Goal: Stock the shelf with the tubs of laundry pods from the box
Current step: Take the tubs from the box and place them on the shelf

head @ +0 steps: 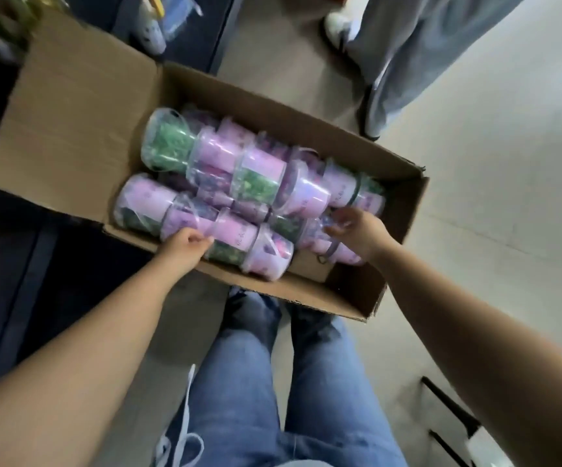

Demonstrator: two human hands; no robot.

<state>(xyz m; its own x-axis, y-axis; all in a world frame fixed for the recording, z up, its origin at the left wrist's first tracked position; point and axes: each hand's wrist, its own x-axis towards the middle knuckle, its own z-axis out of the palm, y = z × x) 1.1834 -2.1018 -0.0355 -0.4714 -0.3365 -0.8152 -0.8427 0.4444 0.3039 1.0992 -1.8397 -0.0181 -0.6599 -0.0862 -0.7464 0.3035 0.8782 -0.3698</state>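
I am at the picking step. The box (pixel 80 106) on the floor is still nearly full, with tubs (pixel 262 166) lying on their sides in packed rows from end to end. Only a bare patch of its bottom shows at the near right corner.

My left hand (pixel 187 244) is at the box's near edge, fingers curled against the end of a pink-labelled tub (pixel 235 235) in the near row. My right hand (pixel 353 230) reaches in at the right end, fingers half bent over a purple tub (pixel 310 239). Blur hides whether it grips or only touches.

Next, I judge, each hand needs a firm hold and a straight lift, since the tubs are wedged together and their thin handles could snag. Then I turn to what I take for the shelf (pixel 30 271), dark along my left, and stand them upright.
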